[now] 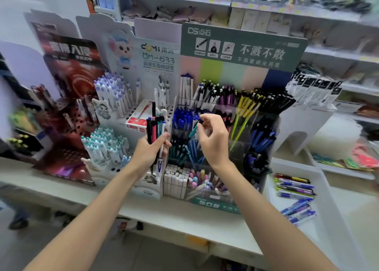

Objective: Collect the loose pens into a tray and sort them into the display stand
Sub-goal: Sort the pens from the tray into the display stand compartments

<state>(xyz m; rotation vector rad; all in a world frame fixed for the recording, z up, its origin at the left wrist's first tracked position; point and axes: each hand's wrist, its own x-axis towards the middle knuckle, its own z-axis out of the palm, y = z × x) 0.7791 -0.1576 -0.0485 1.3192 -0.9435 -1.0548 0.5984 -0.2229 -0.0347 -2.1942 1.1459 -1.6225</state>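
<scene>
Pinching a teal pen [193,131] by its black top, our right hand [213,141] has thumb and fingertips closed on it, the other fingers loosely curled. We hold the pen tilted, tip down and to the left, in front of the clear compartments of the stand [258,123], close to its blue pens [182,117]. The pen is slim, teal in the barrel and black at the upper end. Our left hand [148,153] is wrapped round a bundle [156,125] of upright pens just beside it: black, pink, teal, and a white one with a blue cap and blue marks low on the barrel.

The stand's cells hold pens by colour: blue, dark teal, purple [225,98], yellow [244,106], black [276,100]. Its green header [244,43] reads "DS 点石" and, in large white letters, "不溅不散"; the smaller line beneath is too blurred for us to read. To the left a white stand [158,65] shows a cartoon mouse, "DOMI" and "DM-633", and carries white pens capped in purple and teal. A red box [137,119] lies on it. Further left a dark red stand [69,70] bears writing we cannot make out.

To our right a white tray [303,244] sits on the shelf [164,215] beside the stand, with loose pens [294,187] lying in it, mostly blue, some green, purple and red.
</scene>
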